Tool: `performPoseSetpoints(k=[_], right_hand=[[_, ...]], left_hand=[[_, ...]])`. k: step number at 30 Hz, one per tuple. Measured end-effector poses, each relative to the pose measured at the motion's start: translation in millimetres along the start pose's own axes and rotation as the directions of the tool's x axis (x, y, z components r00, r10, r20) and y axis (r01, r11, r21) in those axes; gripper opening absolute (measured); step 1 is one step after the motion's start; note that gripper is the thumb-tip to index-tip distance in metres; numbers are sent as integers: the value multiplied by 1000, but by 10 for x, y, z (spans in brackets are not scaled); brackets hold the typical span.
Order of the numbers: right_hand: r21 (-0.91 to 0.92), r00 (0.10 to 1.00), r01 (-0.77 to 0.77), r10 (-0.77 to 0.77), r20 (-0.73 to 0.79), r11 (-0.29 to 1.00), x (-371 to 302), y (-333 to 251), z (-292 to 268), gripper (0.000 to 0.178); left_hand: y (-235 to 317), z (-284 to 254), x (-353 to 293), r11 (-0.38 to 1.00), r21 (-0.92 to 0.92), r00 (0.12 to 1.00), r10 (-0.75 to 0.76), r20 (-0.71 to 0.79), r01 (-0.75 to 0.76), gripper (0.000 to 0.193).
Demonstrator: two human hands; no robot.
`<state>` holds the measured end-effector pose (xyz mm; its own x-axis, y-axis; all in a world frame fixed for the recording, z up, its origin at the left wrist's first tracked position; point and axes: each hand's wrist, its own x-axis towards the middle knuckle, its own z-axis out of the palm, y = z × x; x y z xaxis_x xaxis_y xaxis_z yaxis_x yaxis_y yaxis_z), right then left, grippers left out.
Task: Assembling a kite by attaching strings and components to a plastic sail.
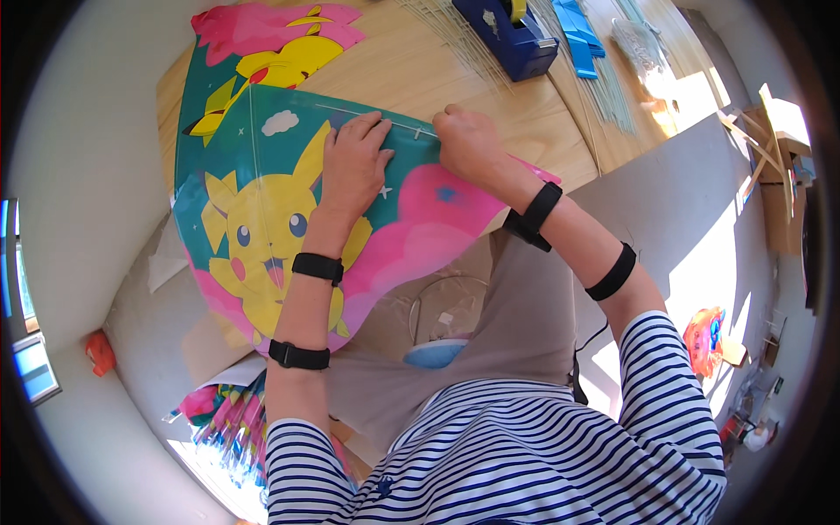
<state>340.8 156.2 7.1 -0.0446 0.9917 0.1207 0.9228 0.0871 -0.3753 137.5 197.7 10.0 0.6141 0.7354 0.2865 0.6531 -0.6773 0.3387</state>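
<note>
A kite sail (pixel 289 223) printed with a yellow cartoon animal, teal sky and pink clouds lies on the table and hangs over its near edge. My left hand (pixel 353 166) rests on it with fingers stretched out, fingertips beside its upper edge. Along that edge runs a thin pale rod (pixel 405 128), passing by my left fingertips toward my right hand (pixel 471 144). The right fingers are closed at the rod's right end, on the sail's border. Whether they also pinch the sheet is hidden.
Behind the sail lies another printed sheet (pixel 302 57). A blue tape dispenser (pixel 516 39), blue strips (pixel 577 39) and bundles of thin rods (pixel 437 35) lie on the wooden table (pixel 394 74). Colourful folded sheets (pixel 232 416) are at lower left. A stool (pixel 448 306) stands below.
</note>
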Motion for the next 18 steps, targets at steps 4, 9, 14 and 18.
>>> performPoseSetpoints(k=[4, 9, 14, 18], right_hand=[[40, 989, -121, 117, 86, 992, -406, 289, -287, 7], [26, 987, -156, 155, 51, 987, -932, 752, -473, 8], [7, 962, -267, 266, 61, 964, -1192, 904, -688, 8], [85, 941, -336, 330, 72, 938, -1129, 1051, -867, 13]], left_hand=[[-24, 46, -20, 1000, 10, 999, -29, 24, 29, 43], [-24, 61, -13, 1000, 9, 999, -28, 37, 28, 42], [-51, 3, -2, 996, -56, 996, -64, 69, 68, 43], [110, -210, -8, 981, -181, 994, -85, -69, 71, 39]])
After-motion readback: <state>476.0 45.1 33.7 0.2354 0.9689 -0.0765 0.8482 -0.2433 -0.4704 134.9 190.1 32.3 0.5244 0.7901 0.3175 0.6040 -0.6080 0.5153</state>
